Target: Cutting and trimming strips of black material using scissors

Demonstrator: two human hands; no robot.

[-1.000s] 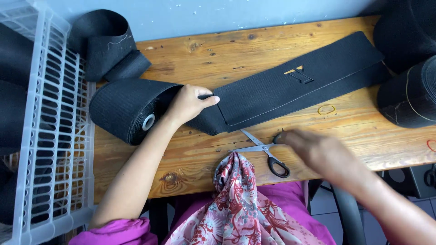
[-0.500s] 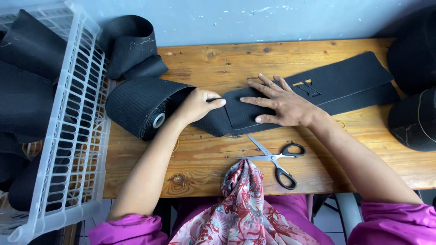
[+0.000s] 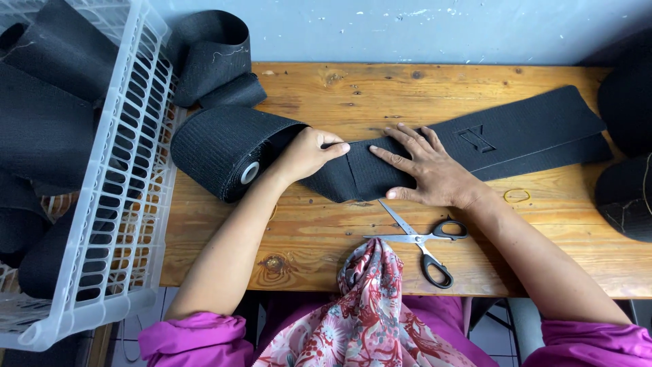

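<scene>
A wide black ribbed elastic band lies unrolled across the wooden table from a big black roll at the left. My left hand pinches the band where it leaves the roll. Flat on the band just right of that rests my right hand, fingers spread and pressing down. A fold or seam in the band shows between the two hands. Scissors with black handles lie open on the table in front of my right hand, untouched.
A white plastic basket with black band pieces stands at the left, off the table edge. Another black band roll sits at the back left. More black rolls crowd the right edge. A rubber band lies near my right wrist.
My right hand has left the scissors and moved up onto the band, where it now presses flat. My left hand has stayed at the roll. The view has shifted slightly.
</scene>
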